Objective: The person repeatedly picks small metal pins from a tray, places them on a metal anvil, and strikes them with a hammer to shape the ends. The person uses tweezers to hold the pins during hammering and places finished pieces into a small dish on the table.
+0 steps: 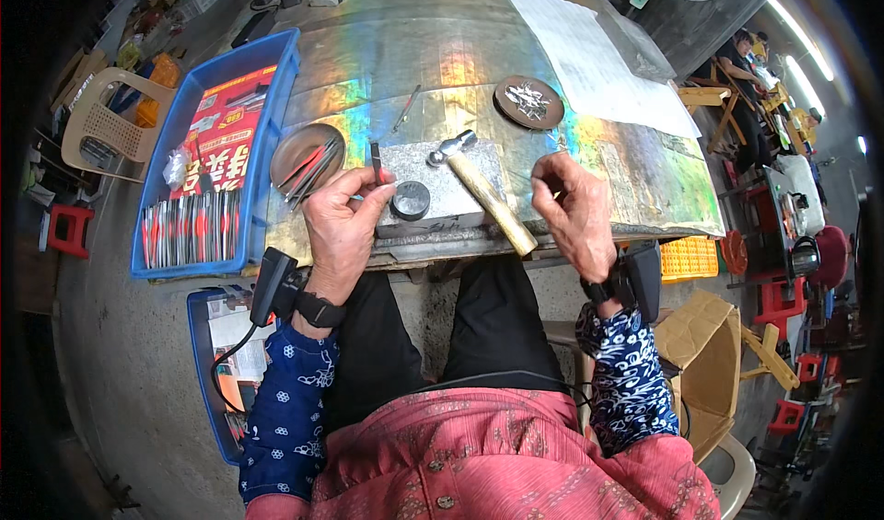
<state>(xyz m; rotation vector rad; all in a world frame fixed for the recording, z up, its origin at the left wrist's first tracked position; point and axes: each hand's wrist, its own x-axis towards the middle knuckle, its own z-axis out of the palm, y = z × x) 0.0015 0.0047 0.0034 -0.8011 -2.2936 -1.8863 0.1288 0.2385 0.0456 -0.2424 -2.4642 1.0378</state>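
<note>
My left hand (343, 216) pinches a slim black-and-red piece (376, 159) upright between thumb and fingertips. Beside those fingers, a round black disc (411, 201) sits on a grey metal block (405, 163). A hammer (488, 200) with a pale wooden handle lies slantwise over the block, its handle end past the near edge. My right hand (575, 202) hovers right of the handle, thumb and fingers closed together; whatever is in them is too small to name. Similar slim pieces (318, 172) rest in a brown dish (287, 152) left of my left hand.
Small silvery bits (529, 99) fill part of a second brown dish (505, 113). A thin tool (406, 108) lies mid-table. At left, a blue tray (287, 69) holds rows of black, red and silver pieces (191, 230). White paper (589, 60) covers the far right; a cardboard box (695, 336) stands below.
</note>
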